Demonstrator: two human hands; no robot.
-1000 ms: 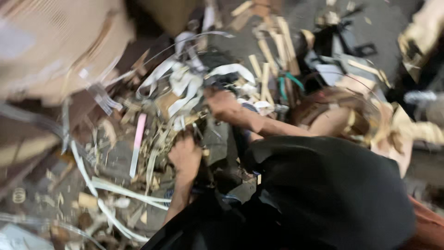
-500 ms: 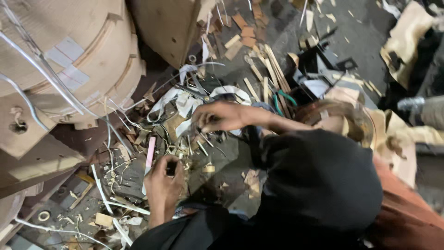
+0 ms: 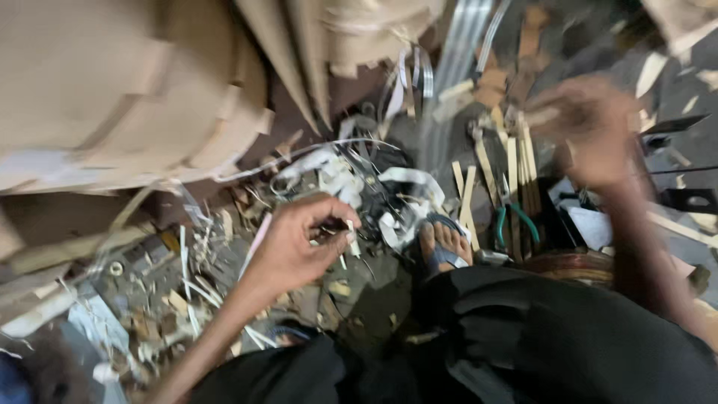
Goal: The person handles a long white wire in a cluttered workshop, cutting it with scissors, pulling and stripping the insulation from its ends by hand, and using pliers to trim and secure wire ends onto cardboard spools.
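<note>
Floor-level work area, seen from above; the landmark for all placings is the sandalled foot (image 3: 443, 247) near the middle of the view.

1. Large cardboard rolls (image 3: 127, 90), tan, stacked; far to the left of and above the foot, filling the upper left corner. Blurred.
2. Litter of white plastic strips (image 3: 194, 269) and wood chips; left of the foot, spread over the dark floor.
3. Left hand (image 3: 295, 243); just left of the foot, held above the litter. Fingers curled inward, thumb and fingertips pressed together, pinching a small dark object (image 3: 334, 224). The object's kind is too small to tell. A thin pinkish strip (image 3: 258, 238) lies just beside the hand on its far side from the foot.
4. Tangle of white bands and dark wire (image 3: 359, 179); directly above and slightly left of the foot, near the left hand's fingertips.
5. Foot in a blue-grey sandal, toes pointing up the frame; black trouser cloth (image 3: 538, 344) covers the leg below and to its right.
6. Pale wooden slats (image 3: 516, 161), lying roughly parallel; above and right of the foot.
7. Green-handled pliers (image 3: 512, 221); just right of the foot, lying on the floor among the slats.
8. Right hand (image 3: 591, 131); well above and right of the foot, raised in the air, heavily motion-blurred. Whether it is spread or closed cannot be told, nor whether it holds anything.
</note>
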